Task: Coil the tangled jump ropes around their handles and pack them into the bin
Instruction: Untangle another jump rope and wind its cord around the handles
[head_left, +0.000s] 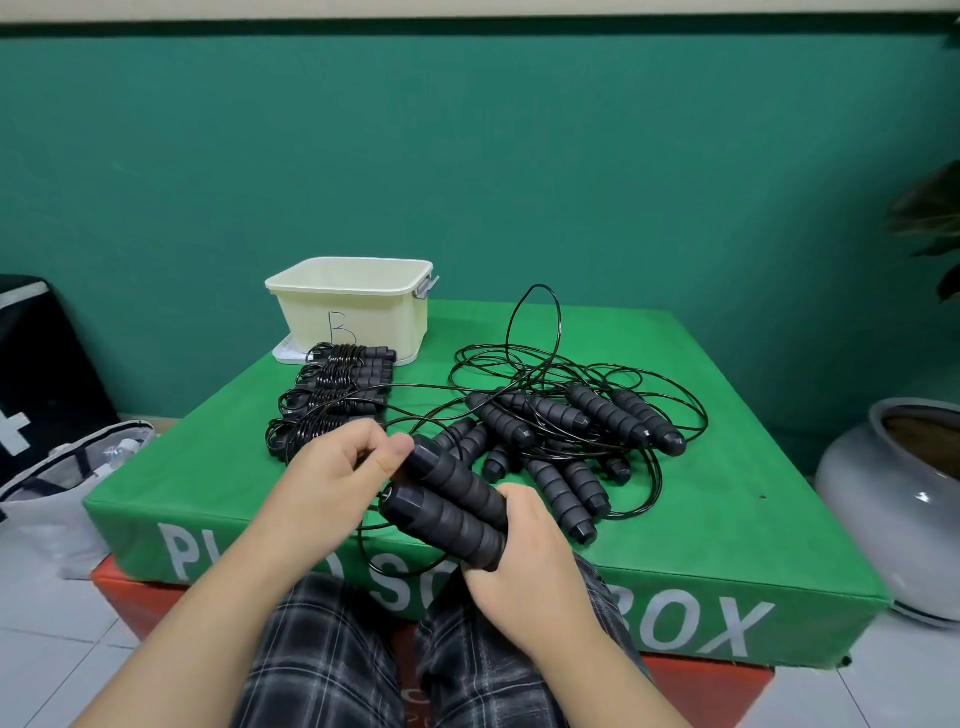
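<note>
- The right hand (524, 551) has its fingers wrapped around the near ends of two black foam handles (452, 501), which it holds side by side, their capped ends pointing far-left.
- The left hand (332, 478) pinches the thin black cord (410, 423) between thumb and fingers just at the caps of those two handles; the cord runs off to the right into the tangle.
- Both hands hover over the near edge of the green padded box (727, 467) that serves as the desk, above the person's checked trousers (332, 654).
- To the right of the hands, a tangled pile of jump ropes (571, 415) lies on the desk, black handles fanned out and cord looping loosely, one loop standing up at the far side.
- On the far left, a row of coiled ropes (337, 395) lies wound around their handles, just in front of the bin.
- The cream bin (358, 306), marked with a letter B, stands at the far-left corner of the desk on its lid; nothing shows above its rim.
- A grey pot (893, 493) sits on the floor at right, and a bag (62, 478) at left.
</note>
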